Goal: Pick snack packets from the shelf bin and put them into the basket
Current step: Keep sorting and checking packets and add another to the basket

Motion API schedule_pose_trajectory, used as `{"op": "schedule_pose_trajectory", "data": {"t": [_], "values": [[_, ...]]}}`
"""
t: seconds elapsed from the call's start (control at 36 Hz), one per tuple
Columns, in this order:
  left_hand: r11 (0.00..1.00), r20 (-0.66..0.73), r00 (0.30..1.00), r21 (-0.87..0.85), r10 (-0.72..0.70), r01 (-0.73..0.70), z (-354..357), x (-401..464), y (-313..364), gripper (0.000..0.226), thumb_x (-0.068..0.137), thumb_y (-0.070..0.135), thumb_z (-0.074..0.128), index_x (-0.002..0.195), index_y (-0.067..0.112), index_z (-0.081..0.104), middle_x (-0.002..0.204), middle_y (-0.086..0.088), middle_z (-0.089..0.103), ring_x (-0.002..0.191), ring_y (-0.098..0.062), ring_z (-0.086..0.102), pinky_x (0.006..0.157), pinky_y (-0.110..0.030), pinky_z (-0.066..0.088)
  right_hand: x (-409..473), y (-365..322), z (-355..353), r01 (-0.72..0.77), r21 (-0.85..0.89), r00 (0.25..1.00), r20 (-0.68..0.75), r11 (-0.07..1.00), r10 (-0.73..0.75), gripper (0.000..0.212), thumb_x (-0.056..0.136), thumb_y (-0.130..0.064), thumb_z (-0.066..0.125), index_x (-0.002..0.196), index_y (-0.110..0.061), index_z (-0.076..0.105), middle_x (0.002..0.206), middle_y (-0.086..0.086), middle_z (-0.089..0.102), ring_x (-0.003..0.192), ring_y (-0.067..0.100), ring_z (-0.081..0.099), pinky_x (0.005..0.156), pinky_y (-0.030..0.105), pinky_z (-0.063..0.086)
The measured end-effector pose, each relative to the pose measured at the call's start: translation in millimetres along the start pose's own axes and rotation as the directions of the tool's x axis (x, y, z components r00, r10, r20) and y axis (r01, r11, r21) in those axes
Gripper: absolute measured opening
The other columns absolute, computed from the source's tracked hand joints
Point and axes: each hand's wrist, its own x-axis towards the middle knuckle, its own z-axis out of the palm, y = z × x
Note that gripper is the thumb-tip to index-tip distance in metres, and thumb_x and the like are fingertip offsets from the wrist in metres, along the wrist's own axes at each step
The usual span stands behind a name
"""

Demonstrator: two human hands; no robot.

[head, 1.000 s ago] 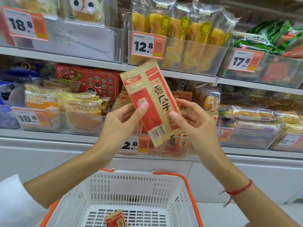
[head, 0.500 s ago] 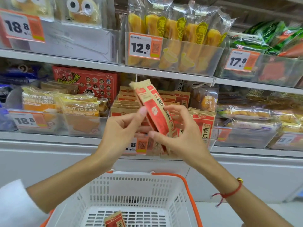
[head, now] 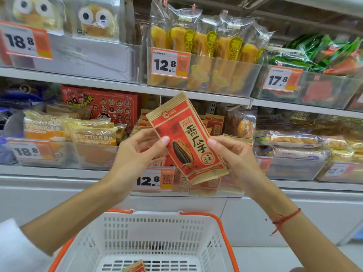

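A white basket (head: pixel 157 232) with orange handles sits nearest the shopper, one red snack packet (head: pixel 135 267) already lying on its slatted floor. Above it, the left hand (head: pixel 137 158) and the right hand (head: pixel 235 156) pinch the opposite long edges of a red-and-tan packet of seeds (head: pixel 186 138), held tilted, front side out, in the air before the shelf. Behind the hands, more of the same packets stand in the clear shelf bin (head: pixel 196 185) marked by a 12.8 price tag (head: pixel 153 179), with bagged breads in the bins to either side.
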Motion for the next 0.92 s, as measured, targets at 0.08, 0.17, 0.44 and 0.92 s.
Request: {"op": "schedule_pose_trajectory", "data": {"t": [0.08,0.17,0.44,0.92], "values": [[1.0,-0.022,1.0,0.011,0.022,-0.021,3,1,-2,0.031,0.078,0.027,0.07,0.108,0.02,0.064,0.102,0.004,0.073,0.09,-0.01,0.072,0.069,-0.017,0.056,0,2,2,0.138,-0.132,0.979,-0.13,0.982,-0.155,0.029,0.077,-0.037,0.065,0.101,-0.025,0.073,0.096,-0.003,0.076,0.089,0.015,0.072,0.074,0.027,0.059],[0.999,-0.035,0.998,0.013,0.042,-0.042,10,4,0,0.022,0.084,0.022,0.069,0.105,0.018,0.063,0.102,0.004,0.073,0.093,-0.011,0.071,0.069,-0.019,0.056,2,2,3,0.254,-0.258,0.932,-0.191,0.932,-0.307,0.02,0.087,-0.031,0.063,0.105,-0.028,0.072,0.101,-0.007,0.074,0.093,0.012,0.07,0.075,0.025,0.057],[0.995,0.037,0.995,0.026,0.096,-0.097,62,58,27,0.014,0.088,0.018,0.07,0.1,0.02,0.063,0.099,0.003,0.072,0.09,-0.009,0.071,0.076,-0.023,0.058,32,-42,-35,0.358,-0.438,0.85,-0.212,0.825,-0.482,0.027,0.091,-0.01,0.066,0.115,-0.022,0.064,0.101,-0.011,0.067,0.09,-0.009,0.062,0.078,0.006,0.045],[0.747,0.163,0.986,0.652,0.027,-0.128,69,169,-10,0.018,0.092,0.045,0.06,0.103,0.038,0.072,0.095,0.011,0.075,0.095,-0.013,0.068,0.092,-0.045,0.051,126,12,-111,0.119,-0.762,0.955,-0.088,0.637,-0.283,0.026,0.084,-0.021,0.073,0.09,-0.041,0.058,0.091,-0.013,0.071,0.09,0.006,0.067,0.085,0.043,0.055]]}}
